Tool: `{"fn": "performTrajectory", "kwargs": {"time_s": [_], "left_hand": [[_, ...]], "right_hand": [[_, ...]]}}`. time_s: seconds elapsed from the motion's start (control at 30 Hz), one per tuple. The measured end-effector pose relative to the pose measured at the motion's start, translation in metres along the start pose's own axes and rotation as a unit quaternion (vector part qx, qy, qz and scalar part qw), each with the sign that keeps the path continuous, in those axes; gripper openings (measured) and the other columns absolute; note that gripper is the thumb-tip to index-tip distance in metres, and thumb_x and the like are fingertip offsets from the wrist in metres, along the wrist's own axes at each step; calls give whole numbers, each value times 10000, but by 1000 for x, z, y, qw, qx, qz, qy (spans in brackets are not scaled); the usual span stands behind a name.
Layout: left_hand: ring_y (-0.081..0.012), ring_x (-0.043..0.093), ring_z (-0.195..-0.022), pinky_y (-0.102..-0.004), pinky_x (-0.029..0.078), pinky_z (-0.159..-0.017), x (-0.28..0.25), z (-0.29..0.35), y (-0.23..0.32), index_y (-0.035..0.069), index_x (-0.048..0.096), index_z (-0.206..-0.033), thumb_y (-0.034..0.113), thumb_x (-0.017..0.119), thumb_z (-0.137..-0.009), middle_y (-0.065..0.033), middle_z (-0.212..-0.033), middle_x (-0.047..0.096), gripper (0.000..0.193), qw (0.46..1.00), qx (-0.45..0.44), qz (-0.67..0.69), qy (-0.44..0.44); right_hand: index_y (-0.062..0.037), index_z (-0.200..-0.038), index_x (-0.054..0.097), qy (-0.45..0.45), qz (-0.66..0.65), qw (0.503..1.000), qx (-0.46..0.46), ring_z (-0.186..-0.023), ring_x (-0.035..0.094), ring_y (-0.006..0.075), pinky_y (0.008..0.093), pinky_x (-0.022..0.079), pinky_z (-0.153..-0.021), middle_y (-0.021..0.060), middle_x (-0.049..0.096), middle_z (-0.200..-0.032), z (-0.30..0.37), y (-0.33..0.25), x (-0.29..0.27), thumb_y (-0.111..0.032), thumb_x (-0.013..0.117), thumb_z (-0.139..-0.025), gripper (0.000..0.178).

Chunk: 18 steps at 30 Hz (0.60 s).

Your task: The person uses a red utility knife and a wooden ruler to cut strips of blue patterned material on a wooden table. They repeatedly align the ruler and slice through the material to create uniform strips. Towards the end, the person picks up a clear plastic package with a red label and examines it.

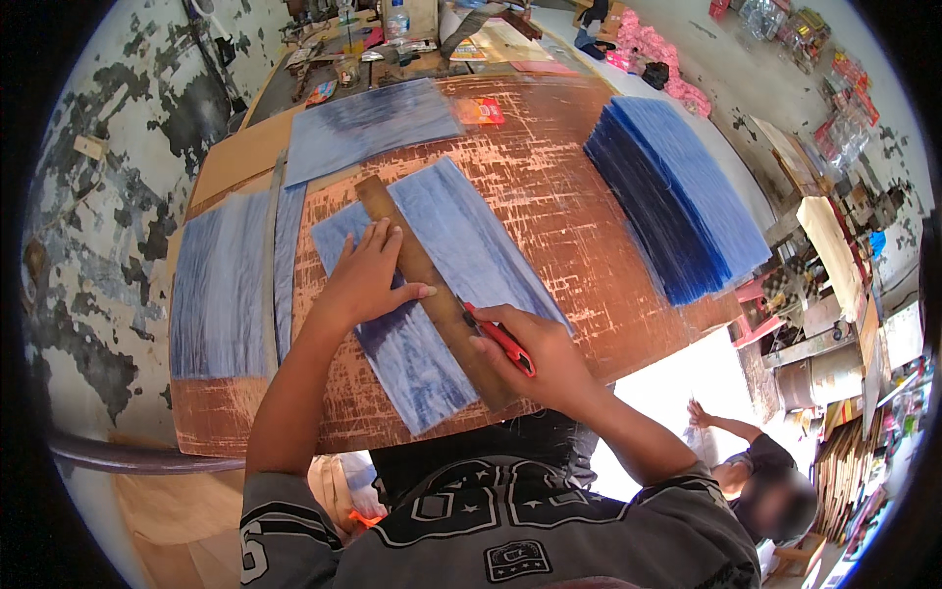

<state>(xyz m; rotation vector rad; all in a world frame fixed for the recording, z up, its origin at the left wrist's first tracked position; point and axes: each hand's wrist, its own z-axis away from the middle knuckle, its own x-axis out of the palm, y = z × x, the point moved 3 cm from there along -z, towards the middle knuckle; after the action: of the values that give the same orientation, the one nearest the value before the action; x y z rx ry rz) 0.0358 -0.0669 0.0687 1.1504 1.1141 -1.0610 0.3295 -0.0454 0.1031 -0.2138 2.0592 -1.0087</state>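
Note:
My left hand (365, 273) lies with its fingers spread on a brown wooden straightedge (451, 329), and its palm rests partly on the blue streaked sheet beneath. The straightedge runs slantwise across that sheet (471, 236), which shows on both sides of it. In my right hand (542, 355) is a red utility knife (505, 344). Its tip sits at the straightedge's right edge, about halfway down. I cannot tell whether the blade touches the sheet.
A tall stack of blue sheets (677, 196) stands at the table's right. More blue sheets lie at left (221, 285) and far left-centre (373, 128). The brown tabletop (559, 187) is scratched; an orange packet (478, 111) and clutter lie behind. Another person (770, 491) is at lower right.

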Motion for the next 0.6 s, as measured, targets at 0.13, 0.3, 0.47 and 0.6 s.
{"fn": "performTrajectory", "kwargs": {"time_s": [0.13,0.3,0.47,0.6], "left_hand": [[-461,244,-1659,-616,211,-1341,-2,-4,3,-111,333,-1659,906,660,-840,-343,-1749,287,1346,1000,9,-7,-12],[-493,243,-1649,-620,211,-1340,0,-6,6,-139,302,-1655,991,658,-744,-373,-1738,272,1495,999,12,-32,-25],[-505,226,-1653,-654,183,-1333,2,-7,3,-157,286,-1654,998,652,-734,-391,-1731,275,1521,999,13,-32,-37],[-524,253,-1635,-667,232,-1315,2,-8,1,-162,305,-1641,963,683,-748,-407,-1704,307,1484,999,25,-38,-22]], "right_hand": [[-74,-1317,699,35,-8,999,-16,-908,773,428,480,610,-771,200,779,-1047,5,9,6,-321,784,-1022,394],[-81,-1336,701,54,-9,998,-20,-913,776,417,476,612,-765,193,783,-1049,6,10,7,-341,795,-1013,426],[-88,-1322,703,43,15,999,-22,-929,777,408,468,615,-771,192,782,-1079,8,10,7,-263,761,-1026,349],[-80,-1314,693,30,16,999,-21,-953,775,416,472,616,-792,198,780,-1100,10,9,9,-168,734,-1025,305]]}}
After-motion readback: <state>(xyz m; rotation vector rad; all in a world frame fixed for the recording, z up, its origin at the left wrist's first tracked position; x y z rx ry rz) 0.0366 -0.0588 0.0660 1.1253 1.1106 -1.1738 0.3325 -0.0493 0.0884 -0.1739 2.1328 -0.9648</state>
